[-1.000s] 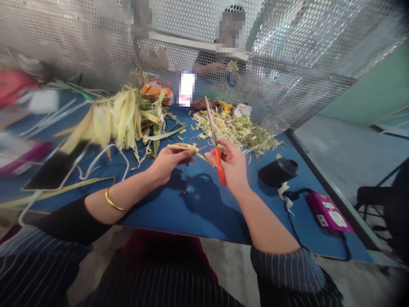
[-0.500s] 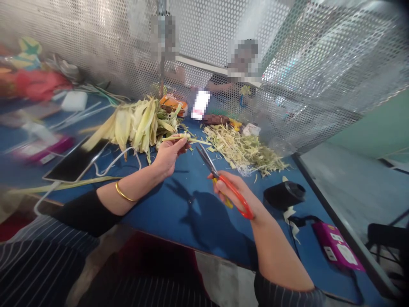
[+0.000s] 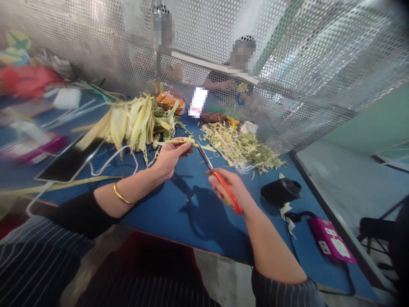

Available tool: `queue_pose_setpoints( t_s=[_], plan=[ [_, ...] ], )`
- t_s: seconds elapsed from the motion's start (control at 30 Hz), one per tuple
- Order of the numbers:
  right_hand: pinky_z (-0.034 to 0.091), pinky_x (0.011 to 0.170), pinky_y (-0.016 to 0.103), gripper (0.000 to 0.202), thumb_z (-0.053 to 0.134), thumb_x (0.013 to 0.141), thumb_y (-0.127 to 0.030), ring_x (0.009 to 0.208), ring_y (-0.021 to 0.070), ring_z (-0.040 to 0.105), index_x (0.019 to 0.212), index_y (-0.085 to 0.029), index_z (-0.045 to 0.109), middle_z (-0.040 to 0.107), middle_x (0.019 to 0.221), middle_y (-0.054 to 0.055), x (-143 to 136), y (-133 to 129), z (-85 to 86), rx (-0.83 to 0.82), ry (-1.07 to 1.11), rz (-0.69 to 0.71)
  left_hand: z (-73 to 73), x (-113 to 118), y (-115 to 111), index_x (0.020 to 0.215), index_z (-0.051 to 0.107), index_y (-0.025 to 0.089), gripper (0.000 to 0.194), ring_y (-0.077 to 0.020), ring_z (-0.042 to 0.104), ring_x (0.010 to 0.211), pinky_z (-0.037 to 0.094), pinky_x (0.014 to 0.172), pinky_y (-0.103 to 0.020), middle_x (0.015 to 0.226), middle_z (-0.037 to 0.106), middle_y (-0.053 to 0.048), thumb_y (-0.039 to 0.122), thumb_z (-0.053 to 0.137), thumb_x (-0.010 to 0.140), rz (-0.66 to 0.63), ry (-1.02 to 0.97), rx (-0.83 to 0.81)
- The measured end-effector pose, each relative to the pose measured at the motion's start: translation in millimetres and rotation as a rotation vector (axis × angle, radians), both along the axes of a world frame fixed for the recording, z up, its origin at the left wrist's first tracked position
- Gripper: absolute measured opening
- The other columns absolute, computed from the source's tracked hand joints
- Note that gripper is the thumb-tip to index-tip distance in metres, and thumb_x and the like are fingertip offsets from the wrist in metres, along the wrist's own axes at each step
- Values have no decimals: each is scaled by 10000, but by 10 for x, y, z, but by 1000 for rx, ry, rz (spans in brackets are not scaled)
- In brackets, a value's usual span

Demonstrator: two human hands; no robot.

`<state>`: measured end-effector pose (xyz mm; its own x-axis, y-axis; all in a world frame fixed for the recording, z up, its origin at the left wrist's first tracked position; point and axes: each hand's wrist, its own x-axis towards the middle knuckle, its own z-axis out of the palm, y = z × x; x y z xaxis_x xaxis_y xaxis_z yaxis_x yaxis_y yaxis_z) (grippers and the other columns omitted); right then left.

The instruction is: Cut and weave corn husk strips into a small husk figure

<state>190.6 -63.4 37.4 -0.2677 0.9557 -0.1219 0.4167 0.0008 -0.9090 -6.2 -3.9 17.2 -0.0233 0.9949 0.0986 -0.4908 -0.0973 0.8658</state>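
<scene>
Between the thumb and fingers of my left hand [image 3: 172,157] is a narrow pale-green strip of corn husk [image 3: 209,148], with a small knotted or bunched part [image 3: 189,140] above the thumb. My left fingers are closed on it. In my right hand [image 3: 231,183] are scissors with red handles [image 3: 226,187] and dark metal blades [image 3: 205,157]. The blades look nearly together, and their tips point up-left at the strip, close by my left fingertips. Whether the tips touch the strip I cannot tell. Behind my left hand lies a pile of corn husks [image 3: 137,121].
Husk scraps [image 3: 241,145] are heaped at the back right. A black cone-shaped spool [image 3: 281,191] and a purple power strip [image 3: 332,241] lie to the right. Left are a dark tablet [image 3: 68,160] and white cable [image 3: 111,157]. A lit phone [image 3: 198,102] leans against the perforated metal partition [image 3: 198,25].
The scissor blades have come closer together, and their tips are nearer the strip and my left fingers. The whole view has shifted slightly.
</scene>
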Motion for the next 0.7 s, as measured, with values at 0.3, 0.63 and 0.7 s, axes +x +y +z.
queue_pose_setpoints(
  t_s=[0.3, 0.63, 0.7],
  plan=[
    [320, 379, 214, 462, 579, 756, -573, 379, 66, 400, 955, -157, 596, 452, 539, -62, -12, -10, 2, 18, -27, -2, -10, -22, 31, 841, 644, 138, 210, -85, 602, 636, 424, 618, -216, 763, 660, -11, 241, 750, 692, -5, 2, 11],
    [307, 429, 220, 461, 562, 773, -595, 435, 74, 382, 911, -159, 617, 420, 521, -57, -17, -51, 49, 111, -150, 10, 19, -19, 20, 824, 654, 153, 185, -83, 606, 631, 426, 632, -221, 741, 640, 17, 212, 753, 680, 4, -39, -28],
    [305, 432, 219, 454, 563, 774, -596, 435, 72, 378, 897, -162, 619, 414, 524, -58, -26, -66, 46, 111, -162, 3, 27, -18, 23, 814, 664, 141, 173, -77, 594, 624, 421, 628, -218, 745, 643, 9, 213, 751, 683, -3, -37, -36]
  ],
)
